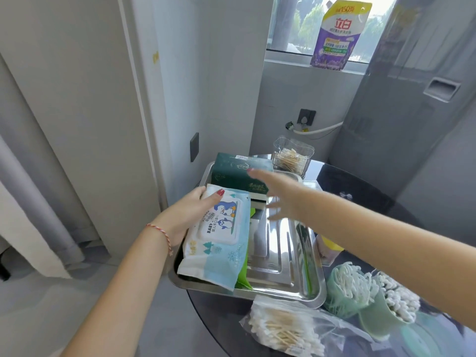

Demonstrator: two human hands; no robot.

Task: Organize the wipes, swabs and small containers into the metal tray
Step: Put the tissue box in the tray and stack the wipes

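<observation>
A metal tray [291,292] sits on the dark round table. My left hand [190,212] grips a pale blue pack of baby wipes [219,240] by its far left corner, over the tray's left side. A green packet [243,278] peeks out beneath it. A dark green tissue pack [237,173] lies at the tray's far end. My right hand [280,194] hovers blurred above the tray's middle, fingers spread, holding nothing. A clear box of swabs [292,157] stands beyond the tray.
A clear bag of wooden swabs [286,331] lies near the table's front. Two green cups of white swabs [347,289] [394,302] stand right of the tray. A purple detergent pouch [337,37] is on the windowsill. White cabinet and wall at left.
</observation>
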